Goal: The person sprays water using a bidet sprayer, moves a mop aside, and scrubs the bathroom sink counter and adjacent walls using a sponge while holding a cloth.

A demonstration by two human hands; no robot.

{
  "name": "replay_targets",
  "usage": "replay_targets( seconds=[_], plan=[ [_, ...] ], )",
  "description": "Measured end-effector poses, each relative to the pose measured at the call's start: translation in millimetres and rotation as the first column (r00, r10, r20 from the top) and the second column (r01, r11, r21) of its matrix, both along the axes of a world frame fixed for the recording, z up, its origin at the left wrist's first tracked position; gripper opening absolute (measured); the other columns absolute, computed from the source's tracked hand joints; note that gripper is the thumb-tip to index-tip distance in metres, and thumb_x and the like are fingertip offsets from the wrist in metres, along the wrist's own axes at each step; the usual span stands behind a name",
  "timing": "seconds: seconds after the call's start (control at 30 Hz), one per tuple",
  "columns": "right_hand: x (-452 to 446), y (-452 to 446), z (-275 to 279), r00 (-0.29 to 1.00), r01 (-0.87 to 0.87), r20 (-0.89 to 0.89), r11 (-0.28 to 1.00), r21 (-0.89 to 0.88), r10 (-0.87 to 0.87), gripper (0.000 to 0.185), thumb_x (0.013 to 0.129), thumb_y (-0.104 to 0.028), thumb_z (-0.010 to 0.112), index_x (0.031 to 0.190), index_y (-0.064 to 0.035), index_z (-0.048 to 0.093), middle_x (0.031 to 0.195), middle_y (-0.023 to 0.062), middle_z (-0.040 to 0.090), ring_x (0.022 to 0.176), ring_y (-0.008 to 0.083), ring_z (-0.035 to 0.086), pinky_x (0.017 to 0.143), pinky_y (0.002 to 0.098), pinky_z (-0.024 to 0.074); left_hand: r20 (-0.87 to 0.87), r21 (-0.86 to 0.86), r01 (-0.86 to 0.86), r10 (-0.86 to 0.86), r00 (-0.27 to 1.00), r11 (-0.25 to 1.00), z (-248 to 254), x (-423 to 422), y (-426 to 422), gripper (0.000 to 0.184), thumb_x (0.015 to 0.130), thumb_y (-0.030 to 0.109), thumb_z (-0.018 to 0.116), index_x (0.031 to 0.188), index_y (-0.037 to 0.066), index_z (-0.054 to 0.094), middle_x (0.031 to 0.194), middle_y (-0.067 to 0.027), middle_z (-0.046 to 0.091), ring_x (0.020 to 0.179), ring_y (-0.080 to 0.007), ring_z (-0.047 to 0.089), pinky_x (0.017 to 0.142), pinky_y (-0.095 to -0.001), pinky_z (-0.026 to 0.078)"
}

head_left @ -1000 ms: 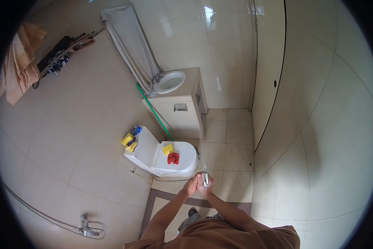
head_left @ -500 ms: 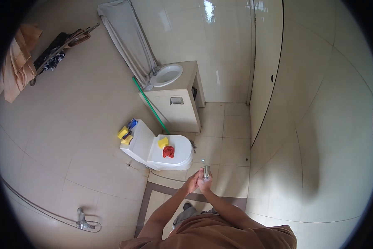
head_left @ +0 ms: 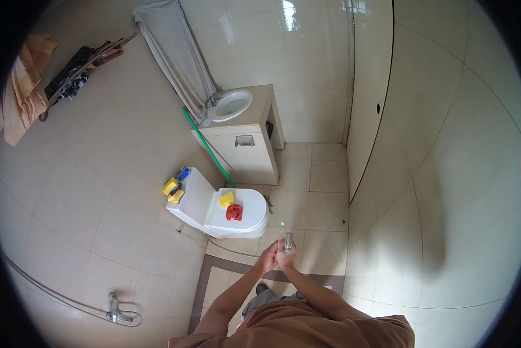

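Note:
My two hands are together in front of my body, beyond the brown shirt. My right hand (head_left: pixel 286 258) is closed around a short silver spray head (head_left: pixel 289 240) that points away from me. Pressed against its left side is my left hand (head_left: pixel 267 257), fingers curled; whether it grips the spray head or a hose is hidden. A thin hose (head_left: pixel 237 252) runs along the floor from beside the toilet towards my hands. Ahead to the left stands the white toilet (head_left: pixel 249 226), lid down, with a yellow sponge (head_left: pixel 227 200) and a crumpled red cloth (head_left: pixel 234 212) on it.
Yellow and blue items (head_left: pixel 175 187) lie on the toilet tank. A green pole (head_left: pixel 208 145) leans by the washbasin (head_left: pixel 231 106). A shower mixer (head_left: pixel 116 308) is on the left wall, clothes (head_left: pixel 69 78) hang above. The door (head_left: pixel 371 98) is at the right.
The view has shifted very slightly. My hands keep the same hold on the spray head, and the things around them stay where they were.

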State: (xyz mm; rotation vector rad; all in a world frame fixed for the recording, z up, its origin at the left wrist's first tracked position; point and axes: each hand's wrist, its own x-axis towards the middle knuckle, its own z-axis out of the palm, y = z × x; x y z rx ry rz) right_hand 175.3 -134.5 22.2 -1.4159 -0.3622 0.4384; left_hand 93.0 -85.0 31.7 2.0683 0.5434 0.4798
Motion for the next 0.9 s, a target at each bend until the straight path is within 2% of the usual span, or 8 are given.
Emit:
replay_targets(
  seconds=[0.07,0.17,0.27,0.47,0.57,0.67,0.77,0.9],
  plan=[
    [-1.0,3.7,-6.3,1.0,0.0,0.0,1.0,0.03,0.0,0.037,0.091,-0.029,0.069,0.072,-0.002,0.052,0.056,0.0049,0.049,0.053,0.0165,0.048,0.05,0.0372,0.0401,-0.002,0.036,-0.004,0.004,1.0,0.999,1.4,-0.8,1.4,0.056,0.085,0.001,0.056,0.138,0.006,0.042,0.129,-0.0223,0.055,0.118,-0.0379,0.057,0.099,-0.0394,0.046],
    [0.0,6.1,-10.5,0.997,0.039,0.072,0.999,-0.021,-0.038,0.036,0.091,-0.029,0.069,0.072,-0.002,0.053,0.057,0.0053,0.051,0.052,0.0159,0.048,0.05,0.0366,0.0404,0.008,-0.048,0.013,-0.013,1.0,0.999,-9.9,0.3,5.6,0.054,0.085,0.002,0.056,0.137,0.006,0.043,0.13,-0.0222,0.055,0.119,-0.0379,0.056,0.099,-0.0394,0.045],
    [-2.1,2.6,-6.0,0.999,0.048,0.015,0.999,-0.017,-0.048,0.036,0.091,-0.029,0.069,0.073,-0.0011,0.054,0.059,0.0078,0.053,0.053,0.0176,0.049,0.05,0.0373,0.0406,0.027,-0.058,0.029,-0.027,0.999,0.998,-22.4,-1.2,6.3,0.052,0.086,0.003,0.056,0.136,0.006,0.044,0.13,-0.0217,0.055,0.119,-0.0376,0.056,0.099,-0.0393,0.045],
    [-3.8,1.9,-6.6,0.994,0.021,0.111,1.0,0.023,-0.024,0.037,0.091,-0.032,0.069,0.075,-0.0008,0.056,0.06,0.0091,0.055,0.053,0.0183,0.05,0.051,0.0377,0.0416,-0.035,-0.044,-0.043,0.042,0.999,0.998,-8.9,-6.6,-1.8,0.051,0.087,0.003,0.055,0.136,0.005,0.044,0.129,-0.021,0.056,0.118,-0.0369,0.057,0.099,-0.0386,0.046],
    [-2.1,5.5,-23.9,1.0,0.001,0.031,0.999,-0.054,0.001,0.037,0.091,-0.032,0.069,0.076,-0.0009,0.056,0.06,0.009,0.055,0.053,0.0181,0.05,0.051,0.0375,0.0423,-0.008,-0.1,0.006,-0.007,1.0,0.995,0.4,-2.3,-2.3,0.051,0.087,0.003,0.055,0.136,0.005,0.044,0.129,-0.0212,0.056,0.117,-0.0364,0.058,0.098,-0.0381,0.046],
    [-2.1,-1.4,-1.5,1.0,-0.02,0.0,1.0,-0.021,0.02,0.038,0.091,-0.032,0.068,0.075,-0.0008,0.056,0.061,0.0087,0.055,0.054,0.0184,0.051,0.051,0.0374,0.0426,0.032,-0.015,-0.009,0.009,0.999,1.0,-5.6,-3.3,-3.3,0.051,0.087,0.001,0.054,0.136,0.005,0.044,0.129,-0.0212,0.056,0.117,-0.0354,0.058,0.097,-0.0379,0.046],
    [2.3,3.0,-15.0,0.999,-0.051,-0.022,0.997,-0.055,0.05,0.037,0.091,-0.032,0.069,0.077,-0.0008,0.057,0.061,0.0087,0.055,0.053,0.0179,0.053,0.05,0.0371,0.043,-0.058,-0.1,-0.031,0.025,0.998,0.995,-13.0,-2.0,0.5,0.052,0.086,0.0,0.053,0.138,0.004,0.043,0.127,-0.0204,0.057,0.117,-0.0326,0.059,0.097,-0.0373,0.047],
    [3.7,10.5,-32.5,0.984,-0.138,-0.126,0.988,-0.062,0.13,0.033,0.091,-0.03,0.068,0.079,-0.0018,0.058,0.063,0.0054,0.057,0.054,0.014,0.054,0.049,0.0325,0.0439,-0.054,-0.195,-0.029,0.019,0.998,0.98,-14.2,-4.0,4.5,0.057,0.086,-0.002,0.053,0.14,0.005,0.039,0.123,-0.0181,0.059,0.113,-0.0278,0.061,0.096,-0.0358,0.048]
  ],
)
